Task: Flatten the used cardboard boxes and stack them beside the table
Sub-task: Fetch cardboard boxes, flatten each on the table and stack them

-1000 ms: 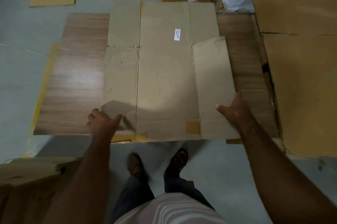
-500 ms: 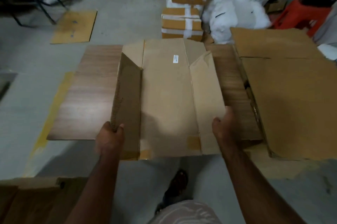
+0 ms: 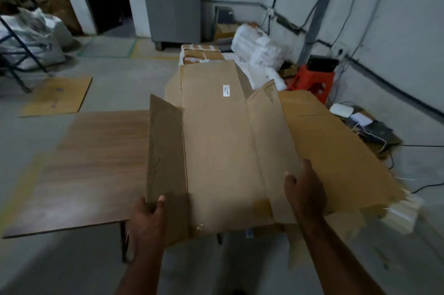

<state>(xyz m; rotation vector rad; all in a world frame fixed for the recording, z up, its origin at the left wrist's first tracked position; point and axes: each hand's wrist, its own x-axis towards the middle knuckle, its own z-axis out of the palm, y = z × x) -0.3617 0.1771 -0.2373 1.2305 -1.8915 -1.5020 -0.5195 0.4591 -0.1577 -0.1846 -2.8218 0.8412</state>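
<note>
ok, we see flattened box [image 3: 223,150], plain brown corrugated, side flaps raised; left hand [image 3: 147,219] and right hand [image 3: 305,189] fingers clamped on its edges above the wood-grain table [image 3: 91,165].

Two bare forearms enter frame from bottom edge, no sleeves visible on either. Bare left hand [image 3: 147,216] without glove, watch or ring in sight; thumbnail visible. Bare right hand [image 3: 305,190] likewise ungloved, wrist plain, no band or bracelet. Rest of body and clothing out of view.
</note>
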